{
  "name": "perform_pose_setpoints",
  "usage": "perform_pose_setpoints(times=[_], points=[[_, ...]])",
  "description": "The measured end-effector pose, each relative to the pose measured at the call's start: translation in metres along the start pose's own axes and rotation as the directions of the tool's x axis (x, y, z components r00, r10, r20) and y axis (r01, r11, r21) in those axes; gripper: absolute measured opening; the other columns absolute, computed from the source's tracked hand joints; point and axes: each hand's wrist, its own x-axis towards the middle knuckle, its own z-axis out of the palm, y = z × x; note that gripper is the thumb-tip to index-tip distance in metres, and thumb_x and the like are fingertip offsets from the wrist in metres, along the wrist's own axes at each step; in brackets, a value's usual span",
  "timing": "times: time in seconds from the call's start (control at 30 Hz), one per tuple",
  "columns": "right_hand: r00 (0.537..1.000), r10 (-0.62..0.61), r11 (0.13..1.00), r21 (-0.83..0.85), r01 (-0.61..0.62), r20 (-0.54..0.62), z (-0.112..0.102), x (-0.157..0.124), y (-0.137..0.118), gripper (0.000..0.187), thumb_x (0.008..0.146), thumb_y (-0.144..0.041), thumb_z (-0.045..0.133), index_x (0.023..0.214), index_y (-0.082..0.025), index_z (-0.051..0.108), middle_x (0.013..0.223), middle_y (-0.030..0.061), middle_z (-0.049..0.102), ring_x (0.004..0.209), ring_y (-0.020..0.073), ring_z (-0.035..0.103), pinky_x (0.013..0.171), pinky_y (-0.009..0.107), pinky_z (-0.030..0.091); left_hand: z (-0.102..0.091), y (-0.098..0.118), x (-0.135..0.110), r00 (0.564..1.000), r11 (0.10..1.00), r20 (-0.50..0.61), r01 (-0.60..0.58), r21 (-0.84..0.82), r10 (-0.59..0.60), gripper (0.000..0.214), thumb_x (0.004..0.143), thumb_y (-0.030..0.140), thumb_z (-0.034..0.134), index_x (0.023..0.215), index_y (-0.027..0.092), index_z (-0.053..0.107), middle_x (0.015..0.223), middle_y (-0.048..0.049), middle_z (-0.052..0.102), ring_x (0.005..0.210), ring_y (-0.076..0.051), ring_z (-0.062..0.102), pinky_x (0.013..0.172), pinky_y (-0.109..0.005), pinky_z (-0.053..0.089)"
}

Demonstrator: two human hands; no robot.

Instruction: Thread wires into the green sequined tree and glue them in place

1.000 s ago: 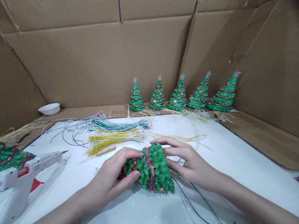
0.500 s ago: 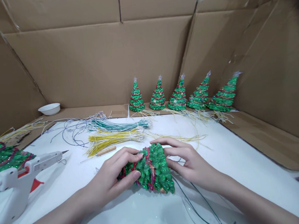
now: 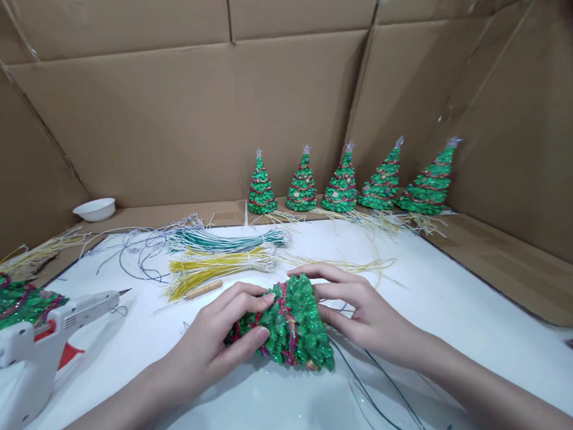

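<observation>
A miniature Christmas tree, green and glittery with red garland, lies on its side over the white table. My left hand is wrapped around its narrower part, thumb and fingers pressing the branches and covering the tip. At the wide base, my right hand curls its fingers against the rim, the index finger over the far edge. The other right fingertips are partly hidden behind the base. Dark green wires trail from beneath the base toward the table's near side.
A white hot glue gun stands at left, before more green trees. Beyond my hands lie a wooden-handled awl, yellow wires and green wires. Several finished trees line the cardboard wall; a white bowl sits back left.
</observation>
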Motion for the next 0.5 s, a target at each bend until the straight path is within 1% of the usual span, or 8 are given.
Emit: perform_pose_setpoints(times=[0.2, 0.33, 0.5], points=[[1.000, -0.007, 1.000, -0.002, 0.007, -0.003, 0.0006, 0.0005, -0.0002, 0.022, 0.092, -0.021, 0.051, 0.101, -0.023, 0.071, 0.119, 0.0093, 0.063, 0.109, 0.0217, 0.061, 0.093, 0.038, 0.050, 0.0000, -0.0004, -0.0009, 1.000, 1.000, -0.004, -0.001, 0.004, 0.001, 0.027, 0.095, 0.021, 0.047, 0.121, 0.024, 0.051, 0.126, -0.0079, 0.053, 0.113, -0.020, 0.052, 0.096, -0.032, 0.043], [1.000, -0.017, 1.000, 0.003, 0.017, -0.009, 0.0005, 0.0004, -0.0002, 0.023, 0.092, -0.021, 0.051, 0.105, -0.024, 0.069, 0.119, 0.0091, 0.063, 0.108, 0.0218, 0.061, 0.092, 0.038, 0.051, -0.0001, -0.0005, -0.0012, 1.000, 1.000, -0.005, 0.000, 0.008, 0.000, 0.026, 0.095, 0.021, 0.047, 0.121, 0.024, 0.051, 0.126, -0.0080, 0.053, 0.113, -0.020, 0.052, 0.096, -0.032, 0.043], [1.000, 0.000, 1.000, 0.010, 0.000, 0.003, 0.0003, -0.0001, -0.0001, 0.021, 0.091, -0.020, 0.052, 0.099, -0.022, 0.071, 0.119, 0.0095, 0.062, 0.109, 0.0216, 0.061, 0.093, 0.039, 0.050, 0.0002, -0.0007, -0.0014, 1.000, 1.000, 0.000, -0.001, 0.008, 0.001, 0.026, 0.095, 0.021, 0.047, 0.121, 0.024, 0.051, 0.126, -0.0083, 0.052, 0.113, -0.020, 0.051, 0.096, -0.032, 0.043]])
